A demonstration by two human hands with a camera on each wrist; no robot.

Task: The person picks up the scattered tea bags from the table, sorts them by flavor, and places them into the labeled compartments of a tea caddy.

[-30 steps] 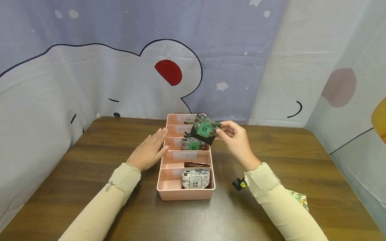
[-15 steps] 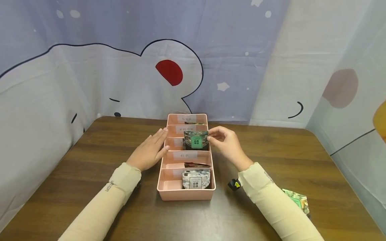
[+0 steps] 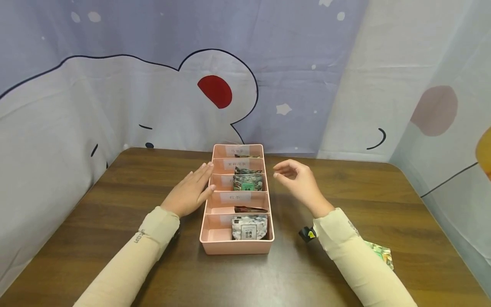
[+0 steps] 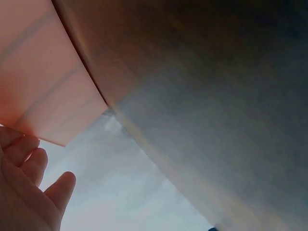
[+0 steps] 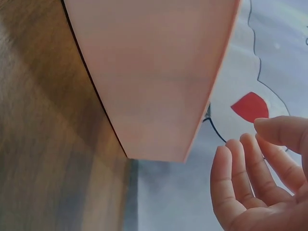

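A pink divided box [image 3: 237, 248] with labelled compartments stands on the table. My left hand [image 3: 189, 192] lies with straight fingers along the box's left rim; the left wrist view shows those fingertips at the pink wall [image 4: 43, 77]. To the right of the box, my right hand [image 3: 301, 182] holds nothing, its fingers loosely bent and apart from the rim. The middle compartment holds green-labelled tea packets [image 3: 247, 182]. A white tea packet [image 3: 249, 227] leans in the nearest compartment, a dark red packet [image 3: 251, 209] in the one behind it. Further packets [image 3: 247, 170] show in the back compartments.
A green and gold packet [image 3: 381, 253] lies on the wooden table [image 3: 414, 221] at the right, partly hidden by my right sleeve [image 3: 356, 251]. A printed curtain [image 3: 307, 76] hangs right behind the table's far edge.
My right hand lowered a green tea packet into the middle compartment and let go of it. It then drew back to the right. My left hand stayed at the rim.
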